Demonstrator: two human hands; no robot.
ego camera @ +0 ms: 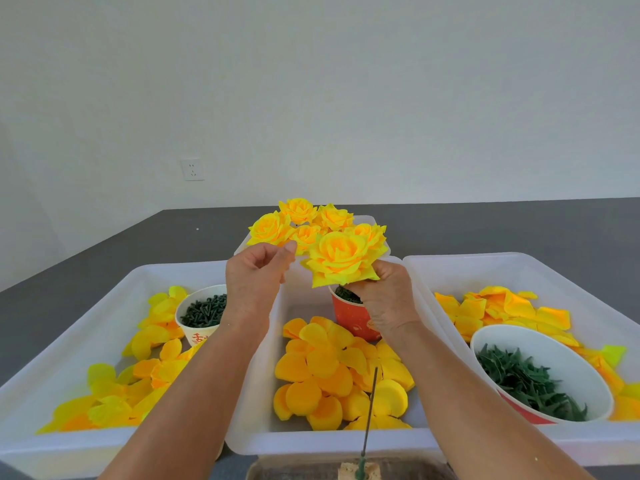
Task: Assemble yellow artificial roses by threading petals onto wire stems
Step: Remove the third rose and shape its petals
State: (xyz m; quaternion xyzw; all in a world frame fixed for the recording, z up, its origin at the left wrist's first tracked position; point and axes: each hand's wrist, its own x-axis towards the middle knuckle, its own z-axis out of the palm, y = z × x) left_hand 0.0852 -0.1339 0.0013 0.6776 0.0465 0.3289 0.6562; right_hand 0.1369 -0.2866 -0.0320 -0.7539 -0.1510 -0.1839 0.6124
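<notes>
- Finished yellow rose (341, 259) held up at the middle of the view, above the centre tray (294, 313), presumably for a check of the petal layers before setting it aside.
- Right hand (388, 299) gripping from beneath, fingers curled round the base of the bloom; stem hidden behind the hand, so hard to say whether it pinches stem or calyx.
- Left hand (256, 275) raised just beside the rose, thumb and forefinger brought close together near its left petals, other fingers loosely curled; apparently holding nothing, possibly about to tweak a petal.
- Cluster of completed roses (304, 223) standing upright behind the hands in a far tray (375, 226), grouped out of the working area.
- Loose yellow petals (332, 375) heaped in the centre tray, within easy reach of both hands; more petal piles in the left tray (69, 327) and right tray (588, 278).
- Red paper cup (351, 320) of dark green parts directly under the right hand; white paper cup (199, 315) of small green pieces in the left tray; large bowl (554, 344) of green leaf-like pieces in the right tray, sorted by kind for picking in order.
- Thin wire stem (370, 410) standing upright from a block (358, 474) at the near edge, likely kept vertical so petals slide down onto it.
- Judgement: one rose done, next stem waiting.
</notes>
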